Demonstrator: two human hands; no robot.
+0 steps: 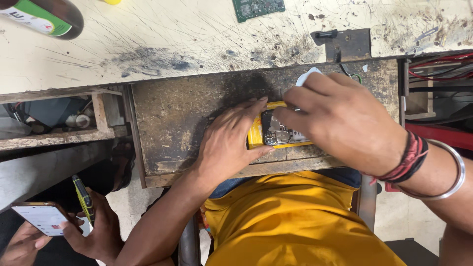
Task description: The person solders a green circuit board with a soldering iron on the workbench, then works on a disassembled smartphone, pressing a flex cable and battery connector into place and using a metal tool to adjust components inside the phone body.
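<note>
the left hand (227,143) presses flat beside and steadies an opened yellow-framed phone (276,132) in the worn wooden pull-out drawer (182,128), the right hand (340,120) pinching down onto its exposed circuitry.

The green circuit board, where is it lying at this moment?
In the head view, the green circuit board lies at the top edge on the scratched pale worktop, above the opened yellow phone and left of the dark metal bracket.

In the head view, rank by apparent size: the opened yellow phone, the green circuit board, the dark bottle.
1. Dark bottle, though cut off by the frame.
2. Opened yellow phone, partly hidden under both hands.
3. Green circuit board, also cut off.
The order is unsure.
</note>
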